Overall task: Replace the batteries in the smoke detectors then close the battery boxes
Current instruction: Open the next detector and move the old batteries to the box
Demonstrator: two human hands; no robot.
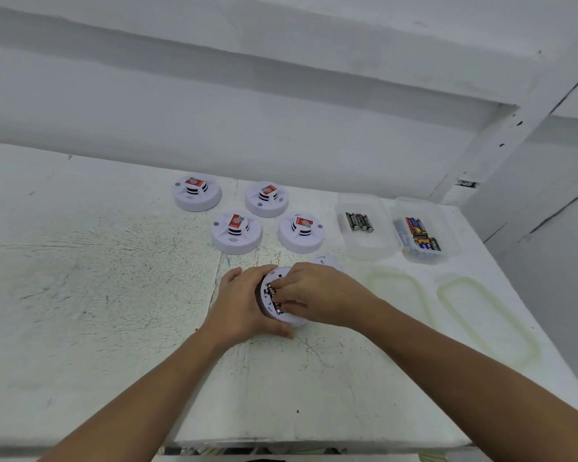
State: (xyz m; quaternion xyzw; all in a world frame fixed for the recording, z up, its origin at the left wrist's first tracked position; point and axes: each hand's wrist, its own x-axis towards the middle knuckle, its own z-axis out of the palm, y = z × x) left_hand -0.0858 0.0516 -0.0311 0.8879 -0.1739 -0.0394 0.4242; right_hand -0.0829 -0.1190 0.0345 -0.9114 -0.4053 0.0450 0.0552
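left grip (244, 305): wraps the open detector (291, 320), holding it tipped on its edge on the desk (114, 295), back side towards the right grip.
right grip (314, 295): fingers curled onto the bay cells (270, 296); can't tell if they are being pulled or seated.
loose cover (326, 261): white part just behind the right grip, probably this unit's battery door, so the box is not closed.
tub lids (399, 295): two, off, flat on the desk to the right.
left tub (364, 241): four matching cells.
right tub (447, 228): mixed cells.
other detectors (236, 232): four, face up, backs hidden, so battery status unknown.
progress: one unit mid-swap. Remaining: finish the cells, fit the door, and probably do the other four.
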